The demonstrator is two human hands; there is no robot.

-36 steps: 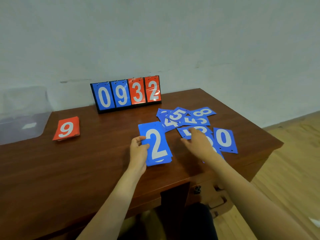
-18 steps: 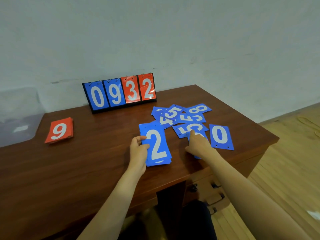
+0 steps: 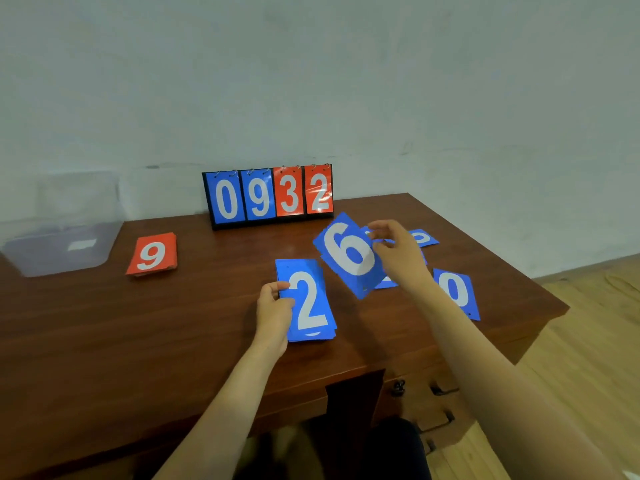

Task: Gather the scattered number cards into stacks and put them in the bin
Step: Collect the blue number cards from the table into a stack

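At desk centre: your L hand point(image 3: 273, 311) pinches the left edge of the blue card stack, "2" on top point(image 3: 306, 299), flat on the brown wooden desk point(image 3: 173, 341). R hand point(image 3: 398, 254) grips the blue "6" card point(image 3: 346, 254), raised and tilted, above loose blue cards point(image 3: 457, 296). Clear plastic bin point(image 3: 62, 258) is far left. Risk: you hold the card by one edge only, so it may slip or land askew on the stack.

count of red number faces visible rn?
3: the red 9 atop a stack left on the table, plus the 3 and 2 on the scoreboard at the back. More red cards may lie hidden beneath these.
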